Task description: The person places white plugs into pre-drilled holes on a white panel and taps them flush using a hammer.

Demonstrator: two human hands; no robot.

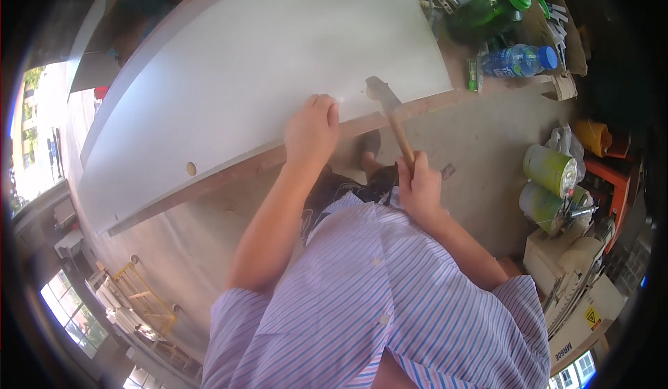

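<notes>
My right hand [421, 191] is wrapped round the wooden handle of a hammer [399, 130]. The hammer's dark metal head [379, 88] is over the white panel [292, 48], close to its near edge; whether it touches the surface I cannot tell. To the left of the hammer, my left hand [312, 133] rests at the panel's near edge with its fingers closed together. A tiny whitish piece [339, 99] shows beside those fingertips, too small to name. What the fingers pinch, if anything, is hidden. Farther left, a small round tan spot [191, 169] marks the panel.
Beyond the panel's right end stand a green bottle [487, 14], a clear bottle with a blue cap [518, 60] and a cardboard box [562, 30] of odds and ends. Yellow-green cans [550, 170] sit by an orange frame [609, 201] at right. A yellow trolley [142, 295] is far left.
</notes>
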